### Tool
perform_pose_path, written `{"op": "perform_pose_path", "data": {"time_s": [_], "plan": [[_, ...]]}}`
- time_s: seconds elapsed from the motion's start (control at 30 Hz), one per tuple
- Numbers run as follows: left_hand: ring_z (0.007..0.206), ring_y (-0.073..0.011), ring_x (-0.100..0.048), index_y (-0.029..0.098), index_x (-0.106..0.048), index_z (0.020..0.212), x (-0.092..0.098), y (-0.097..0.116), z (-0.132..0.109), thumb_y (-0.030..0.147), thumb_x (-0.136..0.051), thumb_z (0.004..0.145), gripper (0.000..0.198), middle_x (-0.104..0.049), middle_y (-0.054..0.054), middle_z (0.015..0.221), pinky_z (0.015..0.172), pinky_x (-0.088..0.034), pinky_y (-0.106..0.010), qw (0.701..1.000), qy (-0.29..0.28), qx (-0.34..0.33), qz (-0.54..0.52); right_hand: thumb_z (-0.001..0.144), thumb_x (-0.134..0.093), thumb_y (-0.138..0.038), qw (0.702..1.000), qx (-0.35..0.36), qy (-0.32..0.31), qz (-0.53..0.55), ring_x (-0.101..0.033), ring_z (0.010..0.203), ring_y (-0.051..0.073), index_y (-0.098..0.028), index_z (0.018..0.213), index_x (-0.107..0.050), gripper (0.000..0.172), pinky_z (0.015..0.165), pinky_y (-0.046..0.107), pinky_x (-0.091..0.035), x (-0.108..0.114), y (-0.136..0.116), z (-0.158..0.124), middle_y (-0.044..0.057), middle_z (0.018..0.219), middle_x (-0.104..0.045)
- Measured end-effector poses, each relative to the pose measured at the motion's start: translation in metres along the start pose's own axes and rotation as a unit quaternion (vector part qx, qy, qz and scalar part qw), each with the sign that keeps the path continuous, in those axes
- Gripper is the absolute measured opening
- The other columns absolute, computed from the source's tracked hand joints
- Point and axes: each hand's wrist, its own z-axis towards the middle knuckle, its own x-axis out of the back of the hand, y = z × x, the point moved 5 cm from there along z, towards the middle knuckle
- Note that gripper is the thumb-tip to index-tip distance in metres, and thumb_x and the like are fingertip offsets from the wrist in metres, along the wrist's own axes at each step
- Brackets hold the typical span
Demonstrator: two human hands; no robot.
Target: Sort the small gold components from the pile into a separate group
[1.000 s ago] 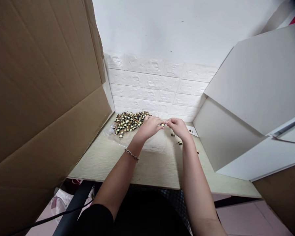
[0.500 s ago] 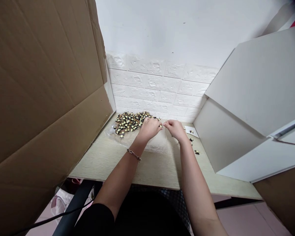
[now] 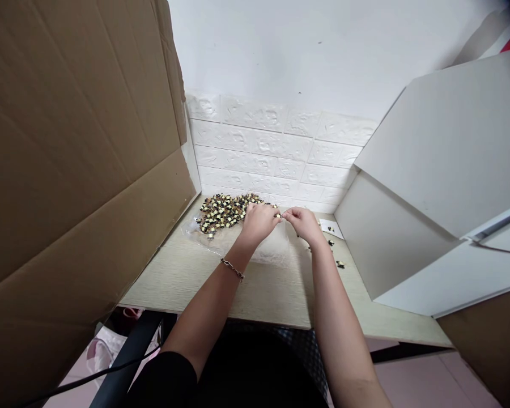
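i see a heap of small yellow, black and brown parts [image 3: 221, 211], a pale wood-grain tabletop [image 3: 263, 294], a white brick-patterned foam wall panel [image 3: 255, 164], a plain brown cardboard sheet [image 3: 68, 170], and my silver chain bracelet [image 3: 232, 268].

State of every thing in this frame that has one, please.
Left hand, fingertips pinched on a small yellow-and-black part.
Right hand, fingertips pinched at the same part.
Heap of small yellow-and-black parts, piled on a clear plastic sheet.
Clear plastic sheet, spread wrinkled on the light wooden table.
Loose dark parts, scattered right of the hands.
Brown cardboard panel, upright, creased.
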Motion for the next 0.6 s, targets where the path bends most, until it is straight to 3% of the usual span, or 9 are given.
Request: {"op": "perform_pose_path", "data": {"time_s": [0.13,0.3,0.47,0.6], "plan": [[0.086,-0.0172,-0.055,0.025,-0.063,0.089,0.0021,-0.0015,0.0014,0.038,-0.049,0.077,0.022,-0.065,-0.002,0.086,0.075,-0.033,-0.03,1.0,-0.001,0.002,-0.024,0.071,-0.048,-0.034,1.0,0.013,0.006,0.019,-0.049,0.061,0.011,-0.015,0.069,-0.062,0.023,0.059,0.023,-0.036,0.0043,-0.0014,0.0005,0.001,0.064,-0.058],[0.083,-0.0168,-0.057,0.024,-0.064,0.085,0.0061,-0.0037,0.001,0.037,-0.049,0.077,0.021,-0.066,-0.001,0.084,0.074,-0.034,-0.029,0.998,0.003,0.004,-0.058,0.069,-0.051,-0.031,0.996,0.054,0.044,0.047,-0.051,0.087,0.015,-0.018,0.068,-0.061,0.017,0.072,0.026,-0.038,0.0076,-0.0091,0.0005,0.006,0.091,-0.059],[0.084,-0.0171,-0.057,0.024,-0.064,0.087,0.0072,-0.0051,0.0015,0.036,-0.05,0.077,0.021,-0.066,-0.001,0.085,0.076,-0.035,-0.03,0.996,0.011,0.012,-0.091,0.069,-0.051,-0.033,0.994,0.002,0.023,0.103,-0.05,0.062,0.012,-0.016,0.067,-0.06,0.019,0.063,0.025,-0.038,0.0046,-0.0033,0.0006,0.001,0.064,-0.058],[0.085,-0.0163,-0.057,0.025,-0.064,0.092,0.0069,-0.0072,0.0029,0.037,-0.051,0.075,0.024,-0.066,-0.001,0.089,0.078,-0.037,-0.029,0.989,0.027,0.03,-0.139,0.071,-0.049,-0.036,0.989,-0.007,0.0,0.148,-0.045,0.053,0.008,-0.015,0.066,-0.058,0.024,0.055,0.022,-0.036,0.0033,-0.0003,0.0012,-0.001,0.059,-0.054]]}}
